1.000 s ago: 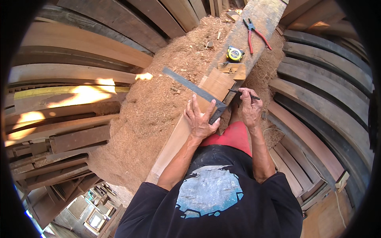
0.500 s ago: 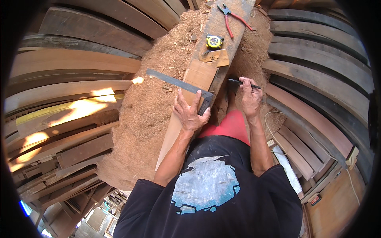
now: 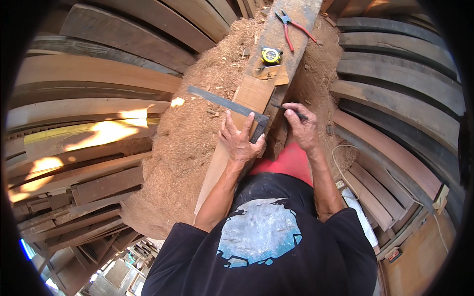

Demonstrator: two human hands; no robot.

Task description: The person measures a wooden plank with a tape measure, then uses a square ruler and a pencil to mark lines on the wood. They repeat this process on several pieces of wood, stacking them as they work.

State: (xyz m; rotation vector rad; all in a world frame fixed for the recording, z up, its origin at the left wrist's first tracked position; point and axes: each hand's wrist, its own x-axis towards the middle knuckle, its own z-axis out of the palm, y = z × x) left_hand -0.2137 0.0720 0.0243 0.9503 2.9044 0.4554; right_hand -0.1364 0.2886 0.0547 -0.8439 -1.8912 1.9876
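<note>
A pale wooden board [image 3: 253, 92] lies lengthwise along a rough plank [image 3: 300, 35]. Across its face rests a try square [image 3: 222, 102], the metal blade reaching out past the board's left edge and the stock along the right edge. My left hand [image 3: 239, 135] presses the square to the board, fingertips at the blade and thumb by the stock. In my closed right hand [image 3: 302, 127] is a slim black pen [image 3: 282, 107]. Its tip points left toward the board's right edge, near the square's corner; whether it touches the wood I cannot tell.
Farther up the plank lie a small wood offcut [image 3: 276, 75], a yellow tape measure [image 3: 270, 55] and red-handled pliers [image 3: 291, 28]. Shavings [image 3: 173, 163] heap around the plank. Stacked timber stands left [image 3: 94, 76] and right [image 3: 395, 69]. A thin cord [image 3: 340, 146] loops at the right.
My right hand has moved left, bringing the pen closer to the board and square. The left hand stays on the square. The whole view has shifted slightly.
</note>
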